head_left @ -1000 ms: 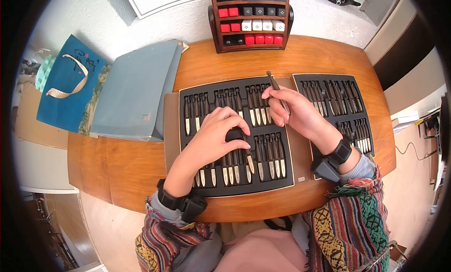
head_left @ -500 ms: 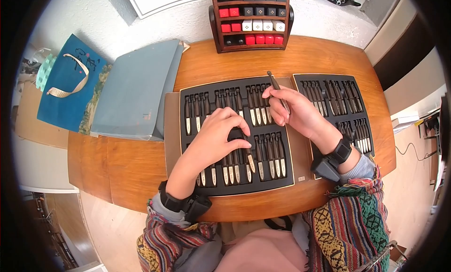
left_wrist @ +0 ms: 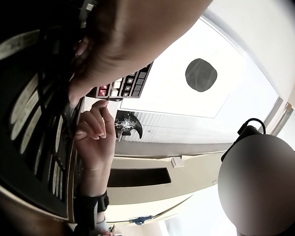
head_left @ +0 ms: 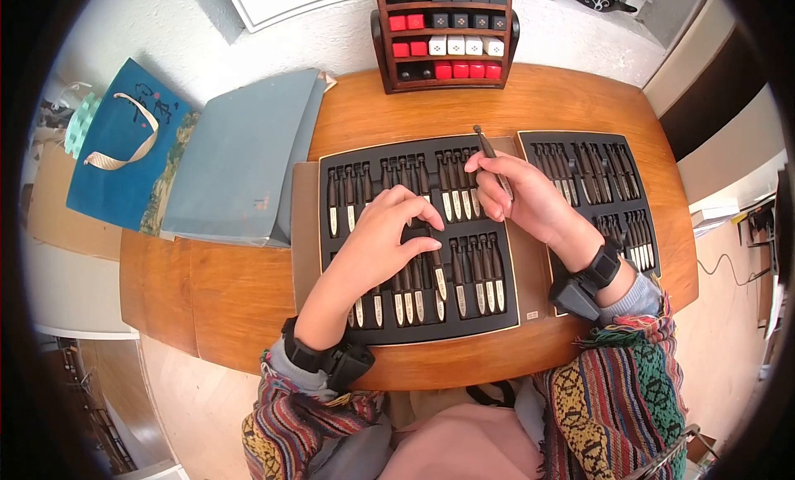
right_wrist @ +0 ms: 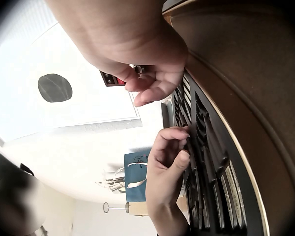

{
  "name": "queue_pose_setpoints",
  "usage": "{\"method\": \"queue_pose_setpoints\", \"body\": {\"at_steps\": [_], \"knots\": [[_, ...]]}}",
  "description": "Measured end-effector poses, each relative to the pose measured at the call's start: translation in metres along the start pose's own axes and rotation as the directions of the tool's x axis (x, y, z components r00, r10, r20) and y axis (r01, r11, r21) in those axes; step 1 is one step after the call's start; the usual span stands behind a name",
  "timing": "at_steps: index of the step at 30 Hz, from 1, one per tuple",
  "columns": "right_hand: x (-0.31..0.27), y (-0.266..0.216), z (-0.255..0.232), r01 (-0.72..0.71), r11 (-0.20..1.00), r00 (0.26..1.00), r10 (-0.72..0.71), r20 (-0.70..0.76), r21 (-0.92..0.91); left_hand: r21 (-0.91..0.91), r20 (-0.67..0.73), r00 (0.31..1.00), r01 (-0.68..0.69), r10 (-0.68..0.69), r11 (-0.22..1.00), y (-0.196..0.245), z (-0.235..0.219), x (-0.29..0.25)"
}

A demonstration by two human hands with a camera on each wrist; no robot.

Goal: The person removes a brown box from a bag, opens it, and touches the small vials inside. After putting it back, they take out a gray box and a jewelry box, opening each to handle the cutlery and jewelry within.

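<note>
My right hand (head_left: 534, 198) grips a slim dark stick (head_left: 485, 144) that points up past its curled fingers, above the larger black tray (head_left: 389, 335). Over the same tray, my left hand (head_left: 385, 240) arches with thumb and index finger at another dark stick, whose pale lettered end (head_left: 441, 285) shows below the thumb. That stick's upper part is hidden behind the fingers. Rows of similar sticks with pale tips (head_left: 406, 306) fill the tray's slots around the left hand. In the right wrist view, the left hand (right_wrist: 164, 167) sits beside the tray's rows.
A second black tray (head_left: 592, 197) of sticks lies at the right, partly behind the right forearm. A small wooden rack (head_left: 447, 86) with red, white and black cubes stands at the back. A blue bag (head_left: 124, 182) and a grey-blue folder (head_left: 236, 165) stand at the left of the wooden table (head_left: 232, 289).
My left hand has risen slightly away from my body, and the stick at its fingertips has turned more upright. The right hand keeps its grip and barely moves.
</note>
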State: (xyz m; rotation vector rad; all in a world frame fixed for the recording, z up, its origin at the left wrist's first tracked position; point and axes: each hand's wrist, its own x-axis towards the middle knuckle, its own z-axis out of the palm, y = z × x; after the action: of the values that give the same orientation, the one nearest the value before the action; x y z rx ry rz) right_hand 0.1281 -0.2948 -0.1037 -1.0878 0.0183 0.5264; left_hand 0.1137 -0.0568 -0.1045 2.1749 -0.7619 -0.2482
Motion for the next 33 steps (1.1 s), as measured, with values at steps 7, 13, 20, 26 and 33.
{"method": "queue_pose_setpoints", "body": {"at_steps": [7, 13, 20, 26, 33], "knots": [[-0.0002, 0.0002, -0.0007, -0.007, 1.000, 1.000, 0.007, 0.007, 0.012, 0.038, 0.025, 0.999, -0.042, 0.041, 0.998, -0.0020, -0.0007, -0.0007], [-0.0003, 0.0008, -0.0052, -0.017, 1.000, 0.999, 0.015, 0.050, 0.026, 0.079, 0.031, 0.999, -0.043, 0.041, 0.996, 0.0018, -0.0006, -0.0007], [-0.0003, 0.0014, -0.0053, -0.015, 1.000, 0.999, 0.014, 0.046, 0.021, 0.066, 0.022, 1.000, -0.010, 0.009, 0.998, 0.0010, 0.0005, -0.0008], [0.0007, 0.0025, -0.0075, -0.014, 1.000, 0.999, 0.013, 0.044, 0.017, 0.065, 0.009, 1.000, -0.013, 0.013, 0.998, 0.0020, 0.0013, -0.0012], [0.0015, 0.0027, -0.0080, -0.010, 1.000, 0.999, 0.009, 0.053, 0.016, 0.085, 0.009, 1.000, -0.029, 0.029, 0.996, 0.0023, 0.0015, -0.0022]]}}
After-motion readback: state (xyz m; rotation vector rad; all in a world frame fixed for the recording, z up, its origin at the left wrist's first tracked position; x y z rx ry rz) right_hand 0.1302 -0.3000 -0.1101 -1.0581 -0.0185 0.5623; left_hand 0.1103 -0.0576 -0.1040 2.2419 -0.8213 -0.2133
